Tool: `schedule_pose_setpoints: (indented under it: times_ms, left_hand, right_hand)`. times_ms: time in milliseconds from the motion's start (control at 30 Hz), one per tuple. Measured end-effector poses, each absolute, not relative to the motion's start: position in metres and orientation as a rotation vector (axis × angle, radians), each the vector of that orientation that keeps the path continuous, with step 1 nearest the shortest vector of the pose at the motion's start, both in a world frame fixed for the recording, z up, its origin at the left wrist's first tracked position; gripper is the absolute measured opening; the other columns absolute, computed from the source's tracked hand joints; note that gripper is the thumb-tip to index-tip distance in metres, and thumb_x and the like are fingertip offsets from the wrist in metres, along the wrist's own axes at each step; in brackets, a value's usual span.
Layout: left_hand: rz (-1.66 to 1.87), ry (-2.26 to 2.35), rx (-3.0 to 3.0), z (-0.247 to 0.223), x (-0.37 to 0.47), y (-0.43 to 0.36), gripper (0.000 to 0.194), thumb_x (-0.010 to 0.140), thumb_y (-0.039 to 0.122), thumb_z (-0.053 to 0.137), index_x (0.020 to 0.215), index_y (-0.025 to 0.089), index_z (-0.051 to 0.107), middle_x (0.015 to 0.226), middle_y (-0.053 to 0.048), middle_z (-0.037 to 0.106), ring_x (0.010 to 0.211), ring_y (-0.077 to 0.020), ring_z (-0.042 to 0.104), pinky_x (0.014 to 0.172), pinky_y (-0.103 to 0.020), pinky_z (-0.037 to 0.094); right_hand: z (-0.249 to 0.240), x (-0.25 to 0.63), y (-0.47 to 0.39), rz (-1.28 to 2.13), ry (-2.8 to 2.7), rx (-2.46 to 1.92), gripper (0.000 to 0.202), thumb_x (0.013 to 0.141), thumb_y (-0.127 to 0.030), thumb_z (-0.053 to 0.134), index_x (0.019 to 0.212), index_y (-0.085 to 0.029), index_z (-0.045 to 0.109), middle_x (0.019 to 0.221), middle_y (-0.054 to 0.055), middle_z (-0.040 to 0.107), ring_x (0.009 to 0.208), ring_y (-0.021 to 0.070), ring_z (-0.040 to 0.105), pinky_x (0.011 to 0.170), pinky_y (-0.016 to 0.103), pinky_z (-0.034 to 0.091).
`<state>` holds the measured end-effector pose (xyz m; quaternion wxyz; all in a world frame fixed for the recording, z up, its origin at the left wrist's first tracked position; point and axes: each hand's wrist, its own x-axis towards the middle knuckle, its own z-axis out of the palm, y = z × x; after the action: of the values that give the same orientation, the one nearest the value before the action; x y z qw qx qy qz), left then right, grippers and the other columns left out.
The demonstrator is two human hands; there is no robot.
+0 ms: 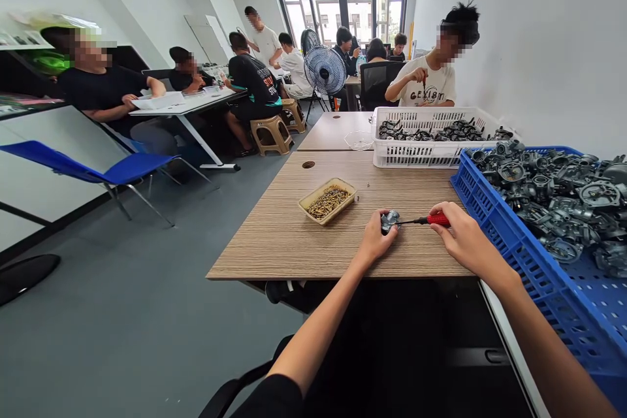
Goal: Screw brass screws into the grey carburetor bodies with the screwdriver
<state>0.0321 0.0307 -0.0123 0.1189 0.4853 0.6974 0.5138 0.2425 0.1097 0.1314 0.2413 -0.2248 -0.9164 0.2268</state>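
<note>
Above the front part of the wood-grain table (274,235), my left hand (376,238) is closed around a small grey metal carburetor (390,217). My right hand (455,232) grips the red handle of a screwdriver (437,219). The screwdriver's dark shaft points left, and its tip meets the carburetor; the exact contact spot is too small to make out. Left of my hands sits a cream tray (327,220) holding many small brass-coloured parts (331,200). A couple of tiny dark pieces (358,198) lie on the tabletop just right of the tray.
A blue crate (509,235) piled with carburetors (553,189) stands close on my right. Behind it, a white basket (416,155) holds more of them. Across the table a person (428,78) holds a screwdriver. A blue chair (132,168) and a fan (324,70) stand farther off.
</note>
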Motion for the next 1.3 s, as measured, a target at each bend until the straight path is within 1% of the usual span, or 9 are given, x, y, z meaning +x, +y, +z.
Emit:
schedule_pose_setpoints:
  times_ms: [300, 600, 833, 933, 1033, 1167, 1300]
  left_hand:
    - [1.498, 2.038, 1.413, -0.010, 0.033, 0.030, 0.034, 0.088, 0.025, 0.062, 0.120, 0.021, 0.053, 0.114, -0.007, 0.067, 0.100, -0.0205, 0.064, 0.092, -0.036, 0.050]
    - [1.503, 2.043, 1.419, -0.012, 0.032, 0.031, 0.033, 0.088, 0.026, 0.062, 0.120, 0.021, 0.052, 0.117, -0.007, 0.066, 0.105, -0.0215, 0.063, 0.096, -0.037, 0.049]
    - [1.504, 2.036, 1.423, -0.013, 0.032, 0.030, 0.034, 0.088, 0.027, 0.062, 0.121, 0.022, 0.052, 0.117, -0.007, 0.066, 0.107, -0.0219, 0.063, 0.097, -0.038, 0.049]
    - [1.499, 2.035, 1.431, -0.013, 0.031, 0.030, 0.034, 0.089, 0.027, 0.062, 0.121, 0.021, 0.052, 0.117, -0.008, 0.066, 0.107, -0.0220, 0.063, 0.096, -0.038, 0.049]
    - [1.501, 2.033, 1.442, -0.014, 0.031, 0.030, 0.035, 0.088, 0.027, 0.062, 0.121, 0.021, 0.051, 0.117, -0.008, 0.066, 0.107, -0.0222, 0.063, 0.097, -0.038, 0.049]
    - [1.499, 2.037, 1.452, -0.013, 0.031, 0.030, 0.035, 0.088, 0.027, 0.062, 0.121, 0.021, 0.051, 0.116, -0.008, 0.066, 0.106, -0.0222, 0.063, 0.096, -0.038, 0.049]
    - [1.482, 2.056, 1.447, -0.012, 0.031, 0.029, 0.035, 0.088, 0.027, 0.062, 0.121, 0.022, 0.052, 0.115, -0.007, 0.067, 0.106, -0.0223, 0.064, 0.096, -0.038, 0.050]
  right_hand:
    - [0.134, 0.242, 0.108, 0.642, -2.518, -0.593, 0.012, 0.099, -0.024, 0.047, 0.109, -0.026, 0.054, 0.109, 0.007, 0.064, 0.102, 0.0249, 0.064, 0.090, 0.040, 0.052]
    - [0.135, 0.242, 0.107, 0.594, -2.523, -0.591, 0.013, 0.099, -0.022, 0.045, 0.109, -0.027, 0.053, 0.109, 0.008, 0.063, 0.101, 0.0254, 0.065, 0.089, 0.042, 0.052]
    - [0.130, 0.244, 0.113, 0.545, -2.542, -0.629, 0.013, 0.100, -0.024, 0.045, 0.110, -0.027, 0.053, 0.110, 0.008, 0.065, 0.102, 0.0263, 0.067, 0.089, 0.042, 0.052]
    - [0.130, 0.245, 0.113, 0.522, -2.559, -0.649, 0.013, 0.100, -0.026, 0.047, 0.110, -0.027, 0.053, 0.110, 0.008, 0.067, 0.100, 0.0260, 0.068, 0.086, 0.041, 0.053]
    - [0.133, 0.246, 0.109, 0.490, -2.585, -0.730, 0.010, 0.100, -0.031, 0.049, 0.109, -0.028, 0.054, 0.109, 0.006, 0.070, 0.097, 0.0255, 0.070, 0.080, 0.038, 0.052]
    - [0.139, 0.246, 0.104, 0.454, -2.615, -0.858, 0.010, 0.101, -0.038, 0.050, 0.102, -0.028, 0.053, 0.100, 0.004, 0.074, 0.088, 0.0255, 0.071, 0.069, 0.034, 0.049]
    - [0.142, 0.247, 0.103, 0.474, -2.629, -0.849, 0.012, 0.101, -0.039, 0.049, 0.098, -0.028, 0.052, 0.094, 0.004, 0.074, 0.083, 0.0253, 0.072, 0.068, 0.034, 0.049]
